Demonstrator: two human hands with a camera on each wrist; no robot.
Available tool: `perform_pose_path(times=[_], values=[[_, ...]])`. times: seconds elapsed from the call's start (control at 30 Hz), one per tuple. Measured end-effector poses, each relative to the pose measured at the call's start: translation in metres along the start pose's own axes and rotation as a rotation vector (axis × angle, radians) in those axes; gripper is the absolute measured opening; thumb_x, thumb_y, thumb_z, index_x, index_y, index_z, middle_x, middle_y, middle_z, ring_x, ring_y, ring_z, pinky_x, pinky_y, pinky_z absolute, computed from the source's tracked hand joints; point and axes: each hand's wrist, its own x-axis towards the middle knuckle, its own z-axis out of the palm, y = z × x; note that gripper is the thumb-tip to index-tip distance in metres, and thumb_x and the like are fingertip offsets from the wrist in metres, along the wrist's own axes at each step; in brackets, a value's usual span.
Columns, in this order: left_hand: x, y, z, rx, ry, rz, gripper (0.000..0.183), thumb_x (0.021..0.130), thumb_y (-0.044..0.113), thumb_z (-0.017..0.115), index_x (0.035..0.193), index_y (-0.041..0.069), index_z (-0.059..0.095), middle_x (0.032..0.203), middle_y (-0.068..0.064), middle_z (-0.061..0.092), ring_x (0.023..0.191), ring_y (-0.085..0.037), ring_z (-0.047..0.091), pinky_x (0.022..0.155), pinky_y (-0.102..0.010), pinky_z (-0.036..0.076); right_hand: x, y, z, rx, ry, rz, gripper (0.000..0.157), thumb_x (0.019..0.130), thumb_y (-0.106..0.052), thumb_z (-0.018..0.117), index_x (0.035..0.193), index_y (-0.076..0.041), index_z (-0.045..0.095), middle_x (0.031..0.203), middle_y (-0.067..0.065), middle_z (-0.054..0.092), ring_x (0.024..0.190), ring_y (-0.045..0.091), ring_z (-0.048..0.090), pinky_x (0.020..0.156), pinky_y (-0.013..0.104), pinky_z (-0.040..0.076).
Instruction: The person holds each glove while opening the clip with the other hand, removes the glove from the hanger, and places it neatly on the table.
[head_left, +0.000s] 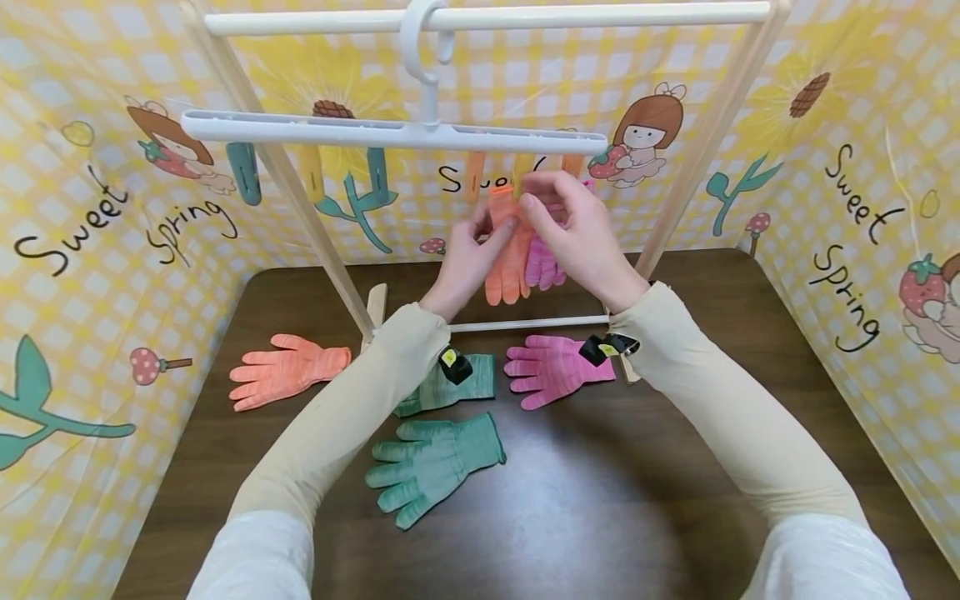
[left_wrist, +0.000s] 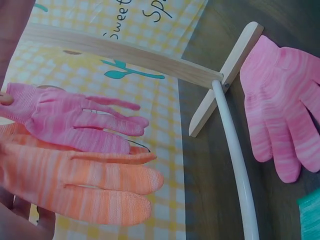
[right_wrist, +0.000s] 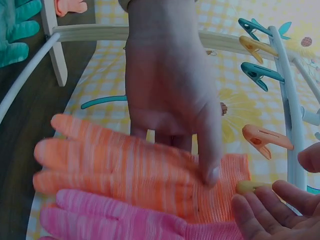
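An orange striped glove hangs fingers down beneath the white hanger. My left hand pinches it near the cuff, thumb in front and fingers behind. At that cuff sits a yellow clip of the hanger. My right hand is beside the clip, its fingertips right at it; in the right wrist view its thumb stands apart from the fingers. A pink glove hangs just to the right of the orange one, its cuff partly hidden behind my right hand.
Another orange glove, a pink glove and two green gloves, the nearer one in full view, lie on the dark table. A wooden rack carries the hanger. Teal clips and an orange clip dangle from it.
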Motion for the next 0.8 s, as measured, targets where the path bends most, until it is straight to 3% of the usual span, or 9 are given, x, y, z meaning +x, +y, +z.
perform_pose_path(times=[0.1, 0.3, 0.4, 0.6, 0.8], values=[[-0.003, 0.001, -0.004, -0.05, -0.02, -0.022, 0.04, 0.106, 0.016, 0.06, 0.143, 0.003, 0.06, 0.11, -0.01, 0.073, 0.088, -0.009, 0.065, 0.077, -0.024, 0.052, 0.002, 0.0, 0.002, -0.023, 0.012, 0.011, 0.032, 0.105, -0.018, 0.06, 0.131, 0.001, 0.064, 0.129, 0.015, 0.067, 0.116, 0.024, 0.066, 0.102, 0.039, 0.052], [-0.009, 0.002, -0.011, -0.13, -0.02, -0.107, 0.048, 0.107, 0.019, 0.059, 0.153, 0.007, 0.051, 0.097, -0.011, 0.073, 0.081, -0.01, 0.069, 0.072, -0.025, 0.056, 0.002, 0.0, 0.006, -0.054, 0.013, 0.005, 0.032, 0.105, -0.016, 0.059, 0.129, 0.003, 0.063, 0.128, 0.017, 0.064, 0.114, 0.026, 0.065, 0.1, 0.039, 0.054], [-0.011, 0.002, -0.013, -0.163, -0.017, -0.125, 0.043, 0.108, 0.02, 0.058, 0.148, 0.005, 0.054, 0.102, -0.013, 0.075, 0.087, -0.012, 0.073, 0.077, -0.028, 0.058, 0.002, 0.0, 0.008, -0.067, 0.008, -0.004, 0.031, 0.104, -0.014, 0.059, 0.129, 0.004, 0.062, 0.126, 0.017, 0.064, 0.114, 0.026, 0.065, 0.1, 0.039, 0.053], [-0.015, 0.003, -0.018, -0.26, -0.032, -0.183, 0.032, 0.109, 0.02, 0.057, 0.136, 0.004, 0.058, 0.09, -0.003, 0.074, 0.079, -0.013, 0.072, 0.072, -0.028, 0.058, 0.003, -0.001, 0.007, -0.084, 0.015, -0.001, 0.032, 0.104, -0.013, 0.058, 0.129, 0.007, 0.06, 0.122, 0.018, 0.065, 0.111, 0.028, 0.066, 0.099, 0.041, 0.053], [-0.019, 0.009, -0.018, -0.351, -0.059, -0.248, 0.035, 0.109, 0.021, 0.055, 0.14, 0.005, 0.056, 0.103, -0.007, 0.074, 0.09, -0.016, 0.074, 0.08, -0.031, 0.059, 0.007, -0.005, 0.004, -0.101, 0.001, 0.085, 0.039, 0.106, -0.022, 0.057, 0.135, 0.004, 0.059, 0.131, 0.018, 0.065, 0.12, 0.028, 0.064, 0.105, 0.04, 0.05]])
